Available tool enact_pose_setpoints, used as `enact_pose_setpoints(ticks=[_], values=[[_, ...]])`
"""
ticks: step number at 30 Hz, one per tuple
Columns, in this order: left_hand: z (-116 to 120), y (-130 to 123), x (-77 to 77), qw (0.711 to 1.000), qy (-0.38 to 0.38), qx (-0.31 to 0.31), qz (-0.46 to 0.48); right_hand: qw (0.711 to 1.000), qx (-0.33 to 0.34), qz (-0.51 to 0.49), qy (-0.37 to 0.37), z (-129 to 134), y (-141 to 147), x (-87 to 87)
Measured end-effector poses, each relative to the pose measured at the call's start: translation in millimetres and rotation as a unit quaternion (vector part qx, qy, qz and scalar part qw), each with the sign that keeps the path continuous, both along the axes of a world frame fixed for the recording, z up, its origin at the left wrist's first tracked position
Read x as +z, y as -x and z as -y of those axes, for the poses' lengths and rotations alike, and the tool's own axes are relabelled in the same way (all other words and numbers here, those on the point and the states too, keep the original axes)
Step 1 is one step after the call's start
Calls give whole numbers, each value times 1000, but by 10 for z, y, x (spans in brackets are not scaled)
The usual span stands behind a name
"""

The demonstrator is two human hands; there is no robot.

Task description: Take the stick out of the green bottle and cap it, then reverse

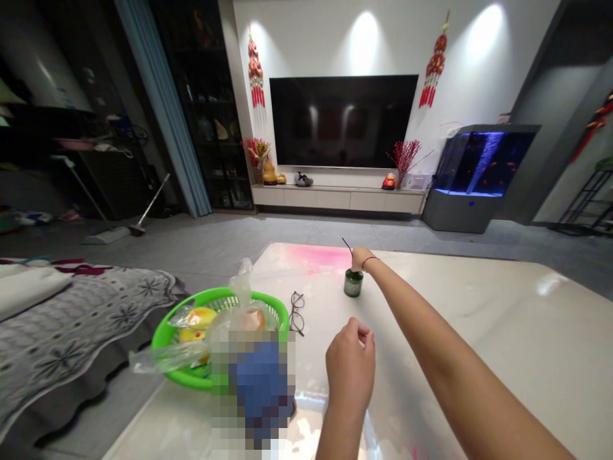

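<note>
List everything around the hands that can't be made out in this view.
Head view:
Top of the green jar: hidden by the right hand.
Jar's label: too small to read.
Palm of the left hand: hidden by its back and curled fingers, so anything held can't be seen.
Front of the green plastic basket: covered by a pixelated blur.

Around the middle of the white worktop (498,319), a pink stain (318,259) marks the far edge at twelve o'clock, with a small green jar (353,283) standing upright just short of it. Glasses (296,313) lie at eleven. A green basket (163,338) sits at nine, and a pixelated blur (253,390) hides whatever stands at eight.
</note>
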State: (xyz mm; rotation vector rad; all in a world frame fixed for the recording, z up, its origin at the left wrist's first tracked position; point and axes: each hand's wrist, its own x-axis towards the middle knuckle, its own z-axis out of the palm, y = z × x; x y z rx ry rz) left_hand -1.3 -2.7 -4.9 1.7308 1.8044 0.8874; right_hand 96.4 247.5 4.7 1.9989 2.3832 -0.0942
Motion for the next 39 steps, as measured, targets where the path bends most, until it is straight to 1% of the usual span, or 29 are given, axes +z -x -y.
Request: enact_pose_setpoints(ticks=[8,11,13,18,22,25,28,31,34,37,38,39], values=[[2,27,0,1000,-4,3,2,998,-39,-45,-3,-26,13,-85],[-4,30,-4,1000,-8,1,5,996,-55,-66,-12,-18,6,-74],[-7,29,-9,1000,-8,0,4,994,-64,-85,-18,-21,-18,-13],[0,20,-15,1000,4,1,-4,985,-75,-152,-17,-21,-164,209],[9,17,-3,1000,0,0,-1,976,-68,-205,-11,33,-269,271],[3,17,8,1000,2,-1,1,970,-68,-231,-36,87,-328,311],[-8,9,6,1000,1,-4,2,961,-68,-261,-62,143,-429,435],[-6,-12,0,1000,4,-9,3,948,-69,-301,-76,233,-606,621],[10,-32,5,1000,9,-19,0,932,-61,-349,-83,396,-832,773],[16,-36,23,1000,17,-20,-7,920,-49,-381,-77,632,-1027,812],[14,-34,30,1000,20,-17,-10,917,-39,-391,-65,720,-1074,794],[10,-32,36,1000,24,-13,-14,913,-21,-405,-37,808,-1109,761]])
